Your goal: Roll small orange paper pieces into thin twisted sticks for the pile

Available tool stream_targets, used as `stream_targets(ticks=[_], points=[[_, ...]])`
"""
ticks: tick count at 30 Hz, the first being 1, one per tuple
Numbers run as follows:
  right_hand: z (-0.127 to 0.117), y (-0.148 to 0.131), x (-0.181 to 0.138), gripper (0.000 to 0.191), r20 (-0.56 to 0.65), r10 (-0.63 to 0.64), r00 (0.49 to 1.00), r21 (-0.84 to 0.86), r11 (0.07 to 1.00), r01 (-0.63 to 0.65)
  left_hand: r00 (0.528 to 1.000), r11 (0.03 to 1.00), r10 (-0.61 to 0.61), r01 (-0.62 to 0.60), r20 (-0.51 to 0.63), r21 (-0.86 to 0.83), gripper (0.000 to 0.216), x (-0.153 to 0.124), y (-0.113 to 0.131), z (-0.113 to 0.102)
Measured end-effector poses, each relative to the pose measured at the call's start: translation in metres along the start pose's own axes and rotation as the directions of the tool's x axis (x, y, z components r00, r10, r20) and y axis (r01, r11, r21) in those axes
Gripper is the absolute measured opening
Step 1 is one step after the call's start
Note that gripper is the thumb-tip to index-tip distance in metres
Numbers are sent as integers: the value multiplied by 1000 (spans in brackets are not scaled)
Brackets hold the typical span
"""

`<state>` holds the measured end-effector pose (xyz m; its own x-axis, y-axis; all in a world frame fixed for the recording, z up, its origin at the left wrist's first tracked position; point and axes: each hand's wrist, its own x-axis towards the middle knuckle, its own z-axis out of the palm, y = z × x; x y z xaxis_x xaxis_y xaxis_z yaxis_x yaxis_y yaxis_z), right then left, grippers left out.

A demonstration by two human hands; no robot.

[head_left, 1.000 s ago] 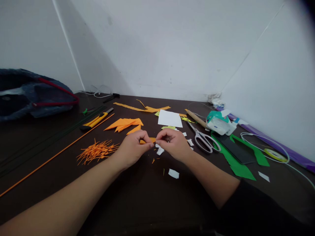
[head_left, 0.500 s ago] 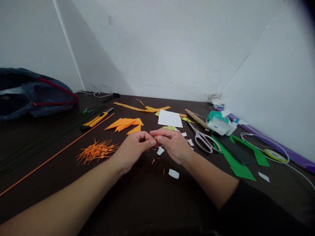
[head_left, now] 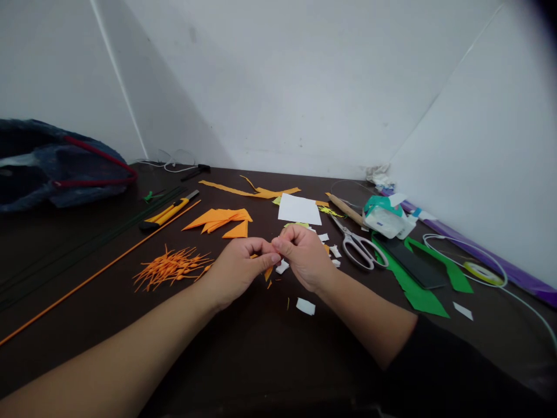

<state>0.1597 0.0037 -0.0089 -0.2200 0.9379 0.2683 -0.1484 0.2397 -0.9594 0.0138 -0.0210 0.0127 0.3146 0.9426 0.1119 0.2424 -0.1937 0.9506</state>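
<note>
My left hand (head_left: 243, 264) and my right hand (head_left: 307, 255) meet fingertip to fingertip over the dark table (head_left: 243, 354). Both are closed in a pinch on a small orange paper strip (head_left: 268, 272); its end shows below the fingers and the rest is hidden. To the left of my left hand lies a pile of thin twisted orange paper pieces (head_left: 172, 268). Behind it are folded orange paper pieces (head_left: 217, 219). White paper scraps (head_left: 306, 306) lie close to my right hand, with a white paper sheet (head_left: 299, 209) beyond.
Scissors (head_left: 361, 249) lie at right, near green paper (head_left: 422, 296), a dark phone-like slab (head_left: 411, 264) and a tissue pack (head_left: 387, 217). At left are a yellow utility knife (head_left: 169, 213), a long orange stick (head_left: 100, 273) and a blue plastic bag (head_left: 87, 168).
My fingertips have shifted slightly and pressed closer together. The orange strip, seen between the fingertips before, now shows mostly below them. The view has moved a little.
</note>
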Motion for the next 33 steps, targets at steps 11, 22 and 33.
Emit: stream_targets(ticks=[11,22,33], points=[[-13,0,4,24,308,-12,951,202,978,-53,1000,974,-4,5,6,-225,20,0,-5,1],[-5,-2,2,17,210,-28,977,220,975,-20,998,981,-1,12,55,-193,19,-1,-5,3],[-2,-2,1,10,72,15,997,171,985,-27,996,998,-32,27,-78,-57,18,0,-2,3]])
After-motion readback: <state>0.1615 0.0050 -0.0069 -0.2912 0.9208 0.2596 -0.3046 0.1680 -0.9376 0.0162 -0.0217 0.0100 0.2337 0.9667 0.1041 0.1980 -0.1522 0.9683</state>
